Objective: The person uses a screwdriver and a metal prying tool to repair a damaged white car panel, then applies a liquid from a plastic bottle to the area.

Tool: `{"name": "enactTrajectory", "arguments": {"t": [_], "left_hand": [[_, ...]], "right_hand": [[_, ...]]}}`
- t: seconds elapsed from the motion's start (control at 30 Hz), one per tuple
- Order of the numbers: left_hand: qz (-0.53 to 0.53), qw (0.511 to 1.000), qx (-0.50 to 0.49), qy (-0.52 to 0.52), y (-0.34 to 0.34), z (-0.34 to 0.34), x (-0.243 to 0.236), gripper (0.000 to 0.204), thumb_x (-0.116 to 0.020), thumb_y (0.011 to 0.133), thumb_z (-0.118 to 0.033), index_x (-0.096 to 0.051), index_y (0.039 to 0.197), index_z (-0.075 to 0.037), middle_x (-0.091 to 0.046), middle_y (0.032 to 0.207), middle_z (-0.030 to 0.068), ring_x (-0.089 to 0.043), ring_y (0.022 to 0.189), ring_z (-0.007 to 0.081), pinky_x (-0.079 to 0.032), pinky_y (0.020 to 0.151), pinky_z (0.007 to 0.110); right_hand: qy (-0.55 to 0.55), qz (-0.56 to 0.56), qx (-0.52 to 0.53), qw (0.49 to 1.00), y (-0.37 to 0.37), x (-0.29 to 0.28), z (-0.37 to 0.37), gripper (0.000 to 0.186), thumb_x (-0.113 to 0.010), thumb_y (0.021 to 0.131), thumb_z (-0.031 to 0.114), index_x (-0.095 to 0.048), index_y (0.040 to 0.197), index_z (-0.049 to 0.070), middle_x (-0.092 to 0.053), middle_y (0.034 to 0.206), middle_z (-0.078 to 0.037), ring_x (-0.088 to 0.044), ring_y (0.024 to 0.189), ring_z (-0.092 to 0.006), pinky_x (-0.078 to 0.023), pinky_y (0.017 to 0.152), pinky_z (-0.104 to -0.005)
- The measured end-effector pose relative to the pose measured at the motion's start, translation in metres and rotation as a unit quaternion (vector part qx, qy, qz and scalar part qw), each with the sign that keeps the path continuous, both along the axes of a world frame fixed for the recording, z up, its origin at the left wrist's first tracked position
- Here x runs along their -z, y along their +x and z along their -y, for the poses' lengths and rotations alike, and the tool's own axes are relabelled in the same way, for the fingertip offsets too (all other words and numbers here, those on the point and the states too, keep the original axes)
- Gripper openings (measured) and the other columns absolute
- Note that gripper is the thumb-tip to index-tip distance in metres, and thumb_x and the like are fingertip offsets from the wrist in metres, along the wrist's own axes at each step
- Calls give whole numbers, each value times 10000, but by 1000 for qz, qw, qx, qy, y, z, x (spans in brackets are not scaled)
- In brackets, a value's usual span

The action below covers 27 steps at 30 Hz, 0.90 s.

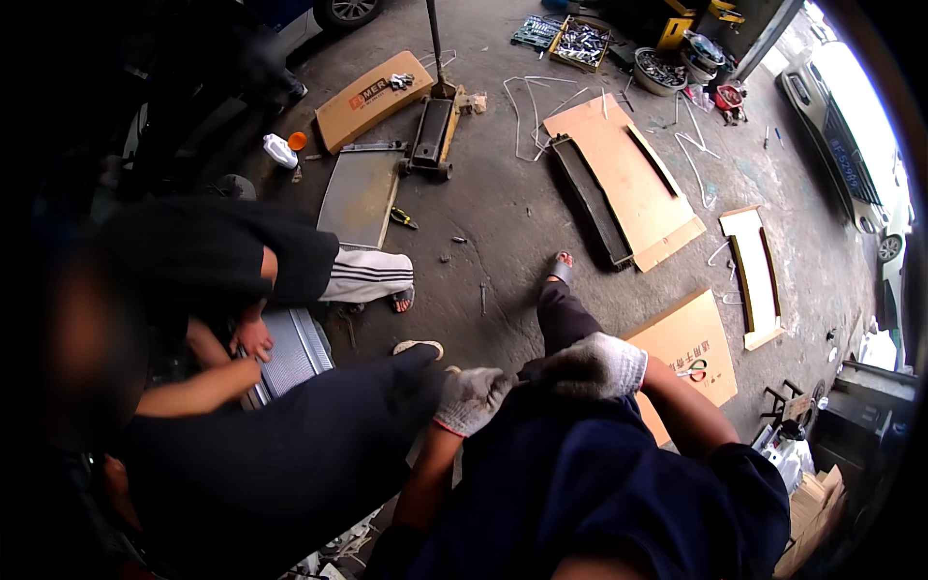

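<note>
Left hand (472, 400), in a pale knitted work glove (462, 414): before the wearer's waist, fingers curled narrow; cannot tell whether anything is gripped. Right hand (592, 367), gloved alike: just beside the left, back upward, fingers bent inward and partly hidden; contents likewise cannot be told. The gloves are on both hands, cuffs at the wrists.

Navy shirt (590, 474): on the wearer, just below both hands.

Scissors (697, 369), ring-handled: on a printed cardboard sheet (691, 324), beyond the right hand.

Co-worker in black (280, 445): bent over at left. Finned metal radiator core (295, 348): beside this person, a second co-worker's bare hand (253, 340) at its edge.

Pliers (404, 218), yellow and black: on the floor, beside a flat radiator panel (362, 193).

Cardboard piece (628, 179), large: long black frame strips along its sides. Smaller cardboard piece (754, 280): to its right, upright strip along one edge.

Floor jack (432, 130): beyond the panel, near a long carton (372, 106) bearing small metal parts. White jug (280, 151): left of the carton.

Socket set (535, 32), yellow tool tray (582, 43) and basin of metal parts (661, 70): far side. White car (839, 126): far right.
</note>
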<state>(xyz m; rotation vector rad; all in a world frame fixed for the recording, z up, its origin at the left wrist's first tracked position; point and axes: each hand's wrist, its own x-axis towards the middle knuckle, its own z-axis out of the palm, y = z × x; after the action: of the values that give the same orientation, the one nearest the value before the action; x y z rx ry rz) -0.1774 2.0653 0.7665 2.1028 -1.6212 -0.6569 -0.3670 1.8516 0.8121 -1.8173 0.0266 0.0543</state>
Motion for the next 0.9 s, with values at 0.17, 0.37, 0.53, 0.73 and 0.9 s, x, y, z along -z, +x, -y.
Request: {"name": "enactTrajectory", "arguments": {"t": [0.17,0.37,0.53,0.73,0.9], "left_hand": [[-21,999,-12,-21,69,156,-50,232,-640,948,-248,-699,823,-61,-676,778,163,-677,739,362,-530,629,432],[-33,994,-18,-101,144,312,-59,312,-655,934,-301,-618,704,-94,-593,648,130,-622,623,363,-498,569,458],[-34,989,62,-131,226,499,-56,233,-717,835,-202,-590,682,-80,-577,649,134,-607,603,349,-482,542,429],[-78,958,255,-109,340,757,-53,50,-677,782,-132,-676,771,-84,-634,713,108,-651,669,319,-523,606,396],[-85,902,419,-57,386,933,-108,40,-695,764,-159,-678,759,-123,-626,692,90,-652,652,288,-524,587,401]], "right_hand": [[-27,54,-27,998,72,-19,163,269,-709,908,214,-701,1124,53,-724,965,-156,-710,872,-301,-565,797,-380],[-81,69,-19,994,142,-49,324,315,-719,895,270,-678,1152,93,-707,905,-162,-683,790,-377,-564,692,-436],[-155,82,39,984,195,-43,477,289,-695,900,279,-679,1140,120,-695,866,-148,-673,754,-370,-552,669,-456],[-214,39,210,953,255,-68,650,303,-736,870,245,-697,1134,101,-695,845,-123,-677,710,-321,-539,623,-414],[-197,40,336,920,280,-94,740,355,-778,848,208,-693,1158,59,-633,739,-104,-633,618,-295,-498,557,-387]]}}
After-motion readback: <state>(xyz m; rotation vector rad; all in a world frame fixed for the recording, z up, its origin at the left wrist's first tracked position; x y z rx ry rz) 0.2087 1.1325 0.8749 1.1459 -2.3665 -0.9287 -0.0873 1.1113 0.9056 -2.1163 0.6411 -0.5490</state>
